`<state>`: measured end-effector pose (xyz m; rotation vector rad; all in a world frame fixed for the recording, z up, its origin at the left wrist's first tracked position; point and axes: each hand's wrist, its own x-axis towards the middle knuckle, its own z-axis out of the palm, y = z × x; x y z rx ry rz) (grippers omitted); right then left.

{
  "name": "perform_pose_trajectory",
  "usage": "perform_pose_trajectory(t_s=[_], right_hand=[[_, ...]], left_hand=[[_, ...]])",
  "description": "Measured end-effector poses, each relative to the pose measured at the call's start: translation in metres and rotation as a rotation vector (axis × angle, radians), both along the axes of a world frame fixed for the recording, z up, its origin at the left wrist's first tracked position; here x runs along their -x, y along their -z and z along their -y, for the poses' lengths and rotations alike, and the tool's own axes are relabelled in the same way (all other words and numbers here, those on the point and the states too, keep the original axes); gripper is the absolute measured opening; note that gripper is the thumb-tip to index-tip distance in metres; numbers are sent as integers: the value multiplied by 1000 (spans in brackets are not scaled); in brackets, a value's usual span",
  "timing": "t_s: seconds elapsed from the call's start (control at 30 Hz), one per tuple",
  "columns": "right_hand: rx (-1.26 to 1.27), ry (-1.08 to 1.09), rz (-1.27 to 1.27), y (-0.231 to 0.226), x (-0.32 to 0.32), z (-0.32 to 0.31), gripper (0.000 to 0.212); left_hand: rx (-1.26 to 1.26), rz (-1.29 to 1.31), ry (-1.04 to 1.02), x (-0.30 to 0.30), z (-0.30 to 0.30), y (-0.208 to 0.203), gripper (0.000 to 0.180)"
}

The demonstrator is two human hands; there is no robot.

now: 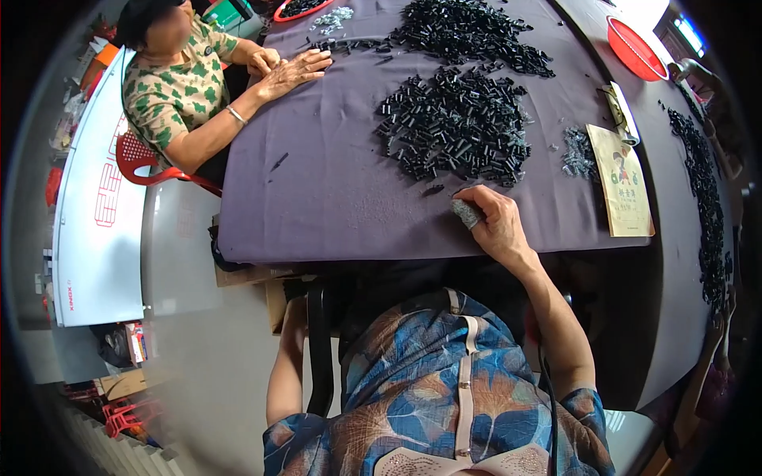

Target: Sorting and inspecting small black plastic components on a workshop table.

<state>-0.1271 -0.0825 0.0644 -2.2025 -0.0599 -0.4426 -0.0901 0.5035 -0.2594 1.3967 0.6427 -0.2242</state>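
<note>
Right hand [498, 226] curled round greyish clump [465, 214] (clear bits, perhaps), right of frame centre, below black pieces [456, 127]; holding step, seemingly; next move calls for steady grip. Left hand hidden, can't tell.

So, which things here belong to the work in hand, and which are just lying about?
Likely the work:
- right hand, closed on a greyish clump
- black pieces
- clear bits

Probably lying about:
- booklet
- red stool
</note>
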Motion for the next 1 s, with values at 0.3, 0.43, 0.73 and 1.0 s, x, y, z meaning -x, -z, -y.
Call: perform_pose_trajectory(t_s=[0.3,0.43,0.73,1.0], right_hand=[[-8,-6,7,4,-1,0,35],[14,2,0,0,0,1,33],[16,-58,42,3,-1,3,29],[39,-58,69,3,-1,5,26]], left_hand=[[74,72,542,-45,15,15,20],[-659,31,502,-59,33,-49,18],[-727,352,-281,-85,31,-215,15],[-734,1017,368,-78,255,-325,15]])
